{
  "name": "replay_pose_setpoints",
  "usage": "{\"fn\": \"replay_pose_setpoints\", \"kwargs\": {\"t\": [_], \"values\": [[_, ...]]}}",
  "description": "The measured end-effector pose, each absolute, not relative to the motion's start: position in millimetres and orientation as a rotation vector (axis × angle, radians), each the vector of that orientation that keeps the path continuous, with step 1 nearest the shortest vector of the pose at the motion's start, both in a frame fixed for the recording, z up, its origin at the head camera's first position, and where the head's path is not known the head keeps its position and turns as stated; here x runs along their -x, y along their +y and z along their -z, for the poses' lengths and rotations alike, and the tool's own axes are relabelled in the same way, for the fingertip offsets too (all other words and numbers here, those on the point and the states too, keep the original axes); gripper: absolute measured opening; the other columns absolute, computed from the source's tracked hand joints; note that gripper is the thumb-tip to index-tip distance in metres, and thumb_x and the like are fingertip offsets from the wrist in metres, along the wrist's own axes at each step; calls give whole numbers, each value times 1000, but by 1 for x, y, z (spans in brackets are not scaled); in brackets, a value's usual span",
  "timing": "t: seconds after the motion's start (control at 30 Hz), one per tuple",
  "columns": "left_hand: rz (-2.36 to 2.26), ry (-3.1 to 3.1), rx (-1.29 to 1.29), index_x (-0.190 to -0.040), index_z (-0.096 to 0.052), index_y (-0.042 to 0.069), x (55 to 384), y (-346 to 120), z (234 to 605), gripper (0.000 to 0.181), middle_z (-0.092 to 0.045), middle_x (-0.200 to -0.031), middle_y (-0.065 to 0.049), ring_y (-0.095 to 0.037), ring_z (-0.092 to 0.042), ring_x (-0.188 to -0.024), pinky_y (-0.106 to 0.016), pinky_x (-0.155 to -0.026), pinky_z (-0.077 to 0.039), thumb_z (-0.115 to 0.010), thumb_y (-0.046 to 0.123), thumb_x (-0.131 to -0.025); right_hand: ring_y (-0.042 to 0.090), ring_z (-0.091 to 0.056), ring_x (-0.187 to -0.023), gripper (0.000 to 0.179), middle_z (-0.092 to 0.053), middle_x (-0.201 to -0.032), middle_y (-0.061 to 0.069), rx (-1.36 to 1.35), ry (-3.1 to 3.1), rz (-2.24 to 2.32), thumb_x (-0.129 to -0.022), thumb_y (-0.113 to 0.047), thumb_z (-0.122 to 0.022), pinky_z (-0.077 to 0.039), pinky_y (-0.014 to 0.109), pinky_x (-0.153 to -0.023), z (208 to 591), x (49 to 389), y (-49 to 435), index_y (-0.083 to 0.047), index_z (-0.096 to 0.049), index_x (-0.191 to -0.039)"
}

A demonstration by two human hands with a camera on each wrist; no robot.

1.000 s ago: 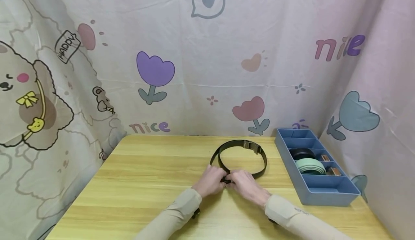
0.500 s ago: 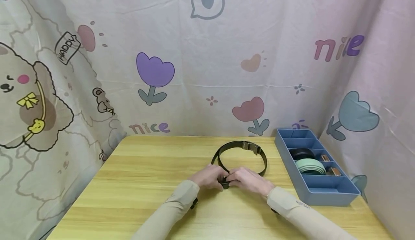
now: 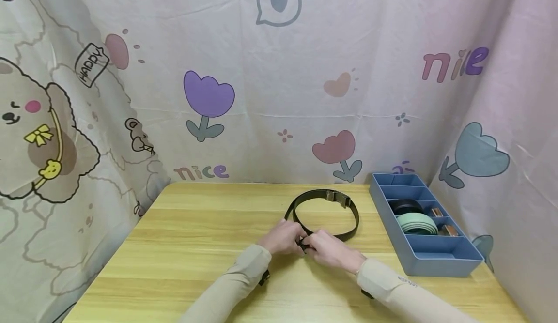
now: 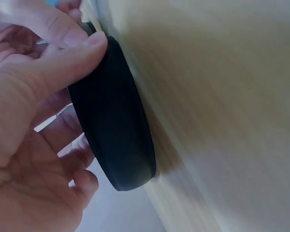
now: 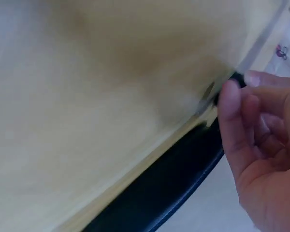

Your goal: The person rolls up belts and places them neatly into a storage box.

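A black belt (image 3: 357,216) stands on edge on the wooden table, coiled into a wide ring. Its metal buckle (image 3: 337,197) lies at the far side of that ring. At the near side, my left hand (image 3: 281,238) and right hand (image 3: 332,251) meet over a part of the strap. In the left wrist view, the left thumb presses on the curved black strap (image 4: 117,121) and the fingers lie behind it. The right wrist view has the right thumb and fingers pinching a dark bit of strap (image 5: 237,79); the fingers partly hide it.
A blue divided tray (image 3: 444,268) stands on the right of the wooden table (image 3: 196,245). Its compartments hold a rolled black strap (image 3: 405,207), a rolled mint green strap (image 3: 416,222) and copper-coloured metal pieces (image 3: 449,230). A printed curtain (image 3: 261,71) hangs behind.
Both hands have shifted slightly at the near side of the belt ring. A small rounded bend of strap showed below the fingers half a second ago; now less of it shows.
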State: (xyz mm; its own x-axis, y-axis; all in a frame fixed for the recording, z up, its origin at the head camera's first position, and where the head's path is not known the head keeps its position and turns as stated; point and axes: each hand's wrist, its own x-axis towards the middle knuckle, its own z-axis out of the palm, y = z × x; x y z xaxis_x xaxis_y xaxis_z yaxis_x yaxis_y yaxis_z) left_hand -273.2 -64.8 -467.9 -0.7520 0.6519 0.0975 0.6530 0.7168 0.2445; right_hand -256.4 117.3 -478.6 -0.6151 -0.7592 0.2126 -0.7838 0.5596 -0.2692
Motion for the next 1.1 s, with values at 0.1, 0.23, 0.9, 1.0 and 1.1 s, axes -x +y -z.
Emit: {"fn": "replay_pose_setpoints", "kwargs": {"t": [0.1,0.23,0.9,1.0,1.1], "values": [[389,-2898,1154,-76,-70,28,273,-67,469,20,-59,-63,21,2,-47,-61,-22,-70,-33,-88,28,-67,-3,-46,-61,17,-58,-69,-9,-1372,-2707,-546,-90,-2,-63,-41,12,-55,479,258,118,-15,-66,-79],[367,-2917,1257,-83,-66,28,276,-71,470,27,-58,-70,19,2,-48,-66,-24,-74,-35,-88,23,-68,-4,-57,-75,12,-70,-86,-8,-1536,-2614,-502,-92,-8,-65,-48,12,-70,481,268,126,-18,-71,-89],[294,-2866,1188,-80,-69,31,277,-67,469,25,-64,-75,23,2,-52,-67,-24,-72,-34,-89,29,-65,-4,-47,-62,17,-63,-72,-9,-1394,-2657,-517,-90,-3,-63,-43,11,-57,479,261,119,-17,-67,-80],[308,-2900,1242,-92,-70,34,278,-69,469,33,-66,-88,24,3,-55,-78,-24,-75,-33,-89,26,-67,-4,-53,-69,13,-69,-82,-7,-1450,-2623,-518,-92,-6,-65,-47,12,-65,479,265,123,-17,-69,-86],[344,-2918,1246,-93,-71,35,280,-70,470,35,-67,-88,25,3,-55,-79,-25,-78,-33,-90,25,-66,-4,-55,-73,11,-70,-85,-8,-1474,-2631,-515,-91,-8,-66,-48,13,-69,478,267,126,-18,-70,-88]]}}
